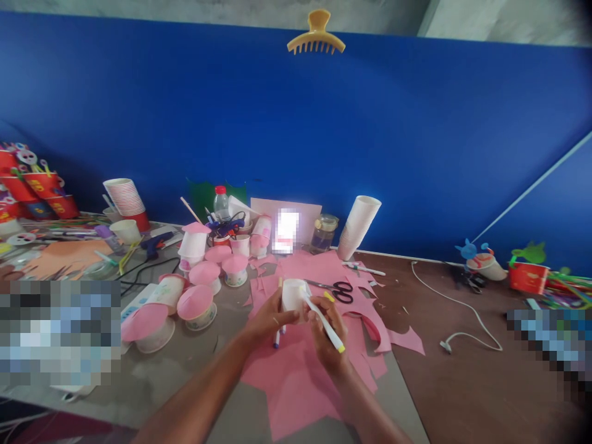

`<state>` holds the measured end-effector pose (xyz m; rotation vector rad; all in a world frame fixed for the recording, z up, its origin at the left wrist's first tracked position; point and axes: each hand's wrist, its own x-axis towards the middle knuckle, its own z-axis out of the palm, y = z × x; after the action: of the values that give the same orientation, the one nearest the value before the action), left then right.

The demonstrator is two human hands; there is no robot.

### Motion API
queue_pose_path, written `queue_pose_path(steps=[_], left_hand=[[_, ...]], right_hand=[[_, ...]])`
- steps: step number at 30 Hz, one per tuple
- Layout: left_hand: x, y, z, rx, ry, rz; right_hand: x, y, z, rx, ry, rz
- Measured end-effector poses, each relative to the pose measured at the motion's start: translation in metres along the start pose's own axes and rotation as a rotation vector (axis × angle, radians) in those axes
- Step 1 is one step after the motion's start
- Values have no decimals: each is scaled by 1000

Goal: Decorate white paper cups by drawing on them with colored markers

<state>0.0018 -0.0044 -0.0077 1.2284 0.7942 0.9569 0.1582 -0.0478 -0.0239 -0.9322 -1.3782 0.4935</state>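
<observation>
A small white paper cup (293, 294) is gripped by my left hand (272, 317), its fingers wrapped round the side. My right hand (329, 330) holds a white marker (327, 322) with a yellow end, its other end against or close to the cup. A yellow cap (328, 296) shows by my right fingers. Beneath both hands lie pink paper sheets and scraps (296, 382). Black-handled scissors (343, 292) rest on the pink paper just beyond my right hand. Part of a blue-tipped marker (276, 340) shows below the cup.
Several cups with pink paper tops (197, 302) stand at left. Behind are a lit phone (285, 231), a glass jar (325, 233), a leaning cup stack (359, 227) and a red-capped bottle (221, 202). A white cable (462, 302) lies on the right.
</observation>
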Motion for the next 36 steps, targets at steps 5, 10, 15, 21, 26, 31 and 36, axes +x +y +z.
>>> queue_pose_path(steps=[5,10,15,21,26,31,36], left_hand=[[0,1,1,-5,-12,-2],[0,-2,-1,9,-4,-15],[1,-8,-4,50,10,-24],[0,-6,-4,43,11,-23],[-1,-5,-3,20,-14,-17],[-2,-2,-3,29,-8,-25],[-2,0,-2,26,-3,-29]], right_hand=[[0,2,0,4,-6,-17],[0,3,0,-5,-8,-23],[1,1,1,-21,-7,-33],[2,-2,0,-42,-5,-31],[2,-4,0,-27,14,-27],[2,-5,1,-17,28,-12],[2,-3,1,7,4,3]])
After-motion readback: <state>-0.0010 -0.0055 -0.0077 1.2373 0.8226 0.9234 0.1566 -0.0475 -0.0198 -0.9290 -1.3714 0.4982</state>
